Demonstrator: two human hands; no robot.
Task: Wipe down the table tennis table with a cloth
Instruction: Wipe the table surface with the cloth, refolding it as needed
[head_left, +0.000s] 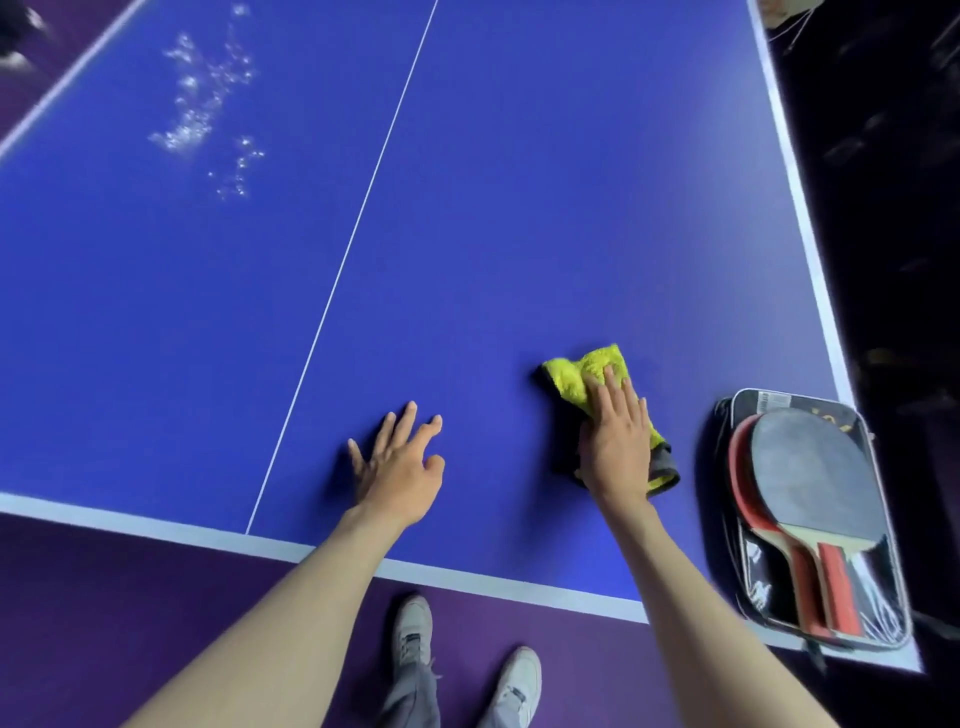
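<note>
Shoes (462, 670) below edge | my left hand (400, 467) splayed flat on table (467, 234) | right hand (615, 441) fingers straight, pressing yellow cloth (582, 374) near paddles (810, 499) | droplets (208, 104) far-left unwiped: most remains, I judge.

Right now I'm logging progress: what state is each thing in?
Yellow cloth: crumpled, pressed flat under right hand.
Left hand: open, fingers spread on table tennis table.
Water droplets: unwiped, far left.
Paddles: stacked on their case.
</note>
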